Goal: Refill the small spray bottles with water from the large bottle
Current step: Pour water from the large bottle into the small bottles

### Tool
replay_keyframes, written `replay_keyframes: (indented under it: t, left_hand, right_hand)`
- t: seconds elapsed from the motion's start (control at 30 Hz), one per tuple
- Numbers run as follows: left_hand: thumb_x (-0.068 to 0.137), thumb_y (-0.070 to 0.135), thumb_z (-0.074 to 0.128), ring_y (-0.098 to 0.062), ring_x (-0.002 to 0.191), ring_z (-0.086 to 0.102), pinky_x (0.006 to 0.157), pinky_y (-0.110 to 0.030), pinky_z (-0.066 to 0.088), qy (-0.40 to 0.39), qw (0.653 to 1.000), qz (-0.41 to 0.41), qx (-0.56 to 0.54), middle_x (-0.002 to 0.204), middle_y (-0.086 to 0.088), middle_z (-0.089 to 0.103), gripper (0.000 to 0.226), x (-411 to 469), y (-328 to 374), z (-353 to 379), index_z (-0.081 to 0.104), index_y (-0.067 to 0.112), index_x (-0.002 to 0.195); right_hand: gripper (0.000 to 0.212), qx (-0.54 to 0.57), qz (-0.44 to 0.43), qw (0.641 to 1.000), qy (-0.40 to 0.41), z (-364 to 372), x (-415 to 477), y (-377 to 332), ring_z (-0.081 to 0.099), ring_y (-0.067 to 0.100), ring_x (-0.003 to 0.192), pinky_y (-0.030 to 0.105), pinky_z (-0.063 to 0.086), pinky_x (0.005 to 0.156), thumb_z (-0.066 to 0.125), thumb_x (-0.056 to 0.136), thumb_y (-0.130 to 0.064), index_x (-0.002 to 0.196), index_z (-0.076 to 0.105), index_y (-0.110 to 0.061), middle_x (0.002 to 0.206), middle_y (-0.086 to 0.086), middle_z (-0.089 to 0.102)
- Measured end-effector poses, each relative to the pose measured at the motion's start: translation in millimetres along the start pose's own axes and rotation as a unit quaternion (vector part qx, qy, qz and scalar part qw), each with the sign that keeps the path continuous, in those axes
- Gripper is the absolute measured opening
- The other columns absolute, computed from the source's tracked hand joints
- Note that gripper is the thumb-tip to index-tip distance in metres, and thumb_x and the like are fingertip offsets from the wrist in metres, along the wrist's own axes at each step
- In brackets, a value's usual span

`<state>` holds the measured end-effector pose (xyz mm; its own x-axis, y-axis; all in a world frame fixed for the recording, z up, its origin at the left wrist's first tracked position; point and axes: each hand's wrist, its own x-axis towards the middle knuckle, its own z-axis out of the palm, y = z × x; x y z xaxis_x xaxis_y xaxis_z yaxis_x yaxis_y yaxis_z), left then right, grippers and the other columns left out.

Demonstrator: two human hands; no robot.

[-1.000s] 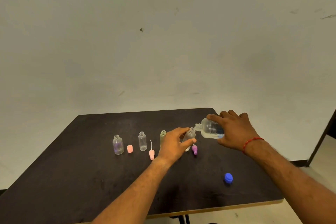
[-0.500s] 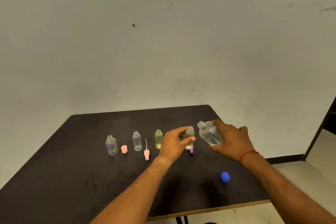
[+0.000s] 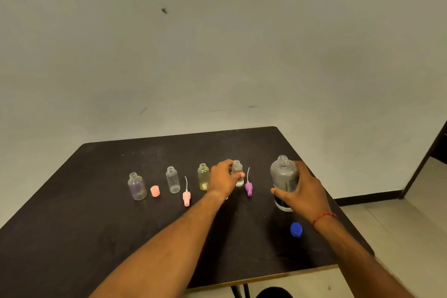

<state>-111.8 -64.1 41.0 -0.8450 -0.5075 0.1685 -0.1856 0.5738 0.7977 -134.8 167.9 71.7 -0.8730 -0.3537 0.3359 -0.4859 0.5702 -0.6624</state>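
1. Bench [image 3: 96, 225]: dark top, set against a pale wall [image 3: 217, 55].
2. L hand [image 3: 222, 179]: fingers and thumb curled round the 4th small bottle [image 3: 237, 170], gripping its body. Bottle upright, neck open, no top fitted. Whitish patch at its base; fill level not readable.
3. R hand [image 3: 302, 193]: fingers wrapped round the large bottle [image 3: 283, 176], thumb across its lower front. Bottle upright, neck open, at the R side of the bench and apart from the small bottles. Base looks down on the bench; contact not confirmed.
4. Blue cap [image 3: 296, 229]: lies on the bench just in front of the large bottle, near the R wrist. Red thread [image 3: 324, 217] round that wrist.
5. Rest of the row, L to R, all upright and uncapped:
   - purple-tinted bottle [image 3: 137, 186], far L;
   - clear bottle [image 3: 173, 179];
   - yellow-tinted bottle [image 3: 203, 176], just beside the L hand.
6. Loose tops on the bench:
   - pink cap [image 3: 154, 190], between the purple-tinted and clear bottles;
   - pink spray head [image 3: 186, 197] w/ dip tube pointing away, between the clear and yellow-tinted bottles;
   - purple spray head [image 3: 248, 187] w/ dip tube, just R of the 4th small bottle, between it and the large bottle.
7. Water levels in the small bottles: too small to tell.
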Motion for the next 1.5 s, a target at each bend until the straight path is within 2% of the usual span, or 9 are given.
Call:
replay_keyframes:
  t: [0.4, 0.67, 0.8, 0.97, 1.07, 1.17, 1.27, 1.33, 1.5]
  left_hand:
    - [0.083, 0.031, 0.082, -0.014, 0.101, 0.069, 0.095, -0.035, 0.056, -0.01, 1.0, -0.004, 0.019, 0.11, 0.001, 0.074, 0.043, 7.2, -6.4, 9.5, 0.069, 0.02, 0.123]
    - [0.083, 0.026, 0.083, -0.021, 0.133, 0.055, 0.111, -0.034, 0.046, -0.007, 0.999, -0.023, -0.037, 0.145, -0.009, 0.058, 0.076, -7.5, -7.5, 3.3, 0.047, 0.013, 0.149]
    - [0.089, 0.034, 0.076, -0.013, 0.125, 0.059, 0.102, -0.026, 0.049, 0.053, 0.998, 0.007, -0.034, 0.14, -0.001, 0.061, 0.061, -29.2, -3.9, -8.3, 0.054, 0.017, 0.144]
    - [0.091, 0.03, 0.074, -0.005, 0.092, 0.064, 0.084, -0.029, 0.056, 0.195, 0.975, 0.077, -0.068, 0.1, 0.009, 0.068, 0.016, -60.1, -13.2, -31.9, 0.07, 0.021, 0.104]
    - [0.089, 0.023, 0.077, -0.007, 0.092, 0.062, 0.084, -0.031, 0.056, 0.251, 0.962, 0.041, -0.1, 0.101, 0.006, 0.063, 0.021, -61.1, -25.2, -46.5, 0.064, 0.018, 0.104]
    - [0.086, 0.024, 0.08, -0.016, 0.116, 0.058, 0.099, -0.027, 0.049, 0.219, 0.972, -0.028, -0.08, 0.128, -0.002, 0.06, 0.052, -50.9, -35.5, -54.2, 0.055, 0.012, 0.131]
    - [0.086, 0.025, 0.08, -0.022, 0.136, 0.049, 0.114, -0.036, 0.042, 0.161, 0.984, -0.068, -0.035, 0.146, -0.007, 0.051, 0.072, -38.7, -37.7, -54.2, 0.044, 0.008, 0.147]
    - [0.087, 0.023, 0.079, -0.024, 0.136, 0.05, 0.115, -0.036, 0.041, 0.139, 0.988, -0.073, -0.009, 0.145, -0.008, 0.054, 0.07, -31.2, -37.0, -51.6, 0.046, 0.007, 0.146]
    - [0.09, 0.022, 0.075, -0.025, 0.11, 0.067, 0.096, -0.036, 0.054, 0.122, 0.988, -0.09, 0.013, 0.117, -0.006, 0.071, 0.036, -20.7, -35.5, -48.4, 0.063, 0.014, 0.123]
  right_hand:
    - [0.083, 0.03, 0.019, 0.999, -0.006, 14.1, 2.2, 3.8, 0.056, 0.022, 0.116, 0.035, 0.049, 0.095, 0.087, 0.066, -0.039, 0.132, 0.039, -0.027, 0.132, 0.0, 0.056]
    - [0.083, 0.028, 0.014, 1.0, -0.004, 14.7, -2.9, -0.4, 0.058, 0.024, 0.116, 0.041, 0.051, 0.097, 0.087, 0.066, -0.039, 0.132, 0.04, -0.026, 0.132, 0.001, 0.057]
    - [0.083, 0.026, 0.003, 1.0, 0.002, 14.6, -6.2, -6.0, 0.058, 0.024, 0.114, 0.04, 0.051, 0.096, 0.088, 0.065, -0.038, 0.132, 0.041, -0.025, 0.13, 0.002, 0.058]
    - [0.082, 0.029, -0.01, 1.0, 0.006, 17.5, -10.9, -16.5, 0.059, 0.02, 0.102, 0.03, 0.052, 0.086, 0.089, 0.062, -0.04, 0.128, 0.042, -0.027, 0.123, 0.001, 0.061]
    - [0.08, 0.043, -0.018, 0.999, 0.0, 21.1, -14.0, -26.0, 0.059, 0.017, 0.098, 0.025, 0.052, 0.082, 0.089, 0.061, -0.042, 0.126, 0.043, -0.031, 0.119, -0.002, 0.061]
    - [0.08, 0.048, -0.03, 0.998, -0.01, 26.1, -15.4, -34.5, 0.059, 0.016, 0.097, 0.026, 0.054, 0.082, 0.088, 0.06, -0.045, 0.125, 0.043, -0.033, 0.117, -0.006, 0.061]
    - [0.078, 0.051, -0.036, 0.998, -0.012, 30.8, -15.8, -43.4, 0.06, 0.014, 0.095, 0.026, 0.055, 0.082, 0.088, 0.06, -0.045, 0.123, 0.043, -0.036, 0.116, -0.008, 0.061]
    - [0.078, 0.052, -0.04, 0.998, -0.014, 33.1, -15.2, -48.0, 0.06, 0.014, 0.096, 0.028, 0.056, 0.084, 0.088, 0.061, -0.045, 0.123, 0.043, -0.035, 0.116, -0.009, 0.061]
    - [0.079, 0.054, -0.05, 0.997, -0.016, 35.3, -12.5, -54.6, 0.06, 0.014, 0.1, 0.031, 0.055, 0.089, 0.088, 0.061, -0.045, 0.125, 0.042, -0.035, 0.119, -0.008, 0.061]
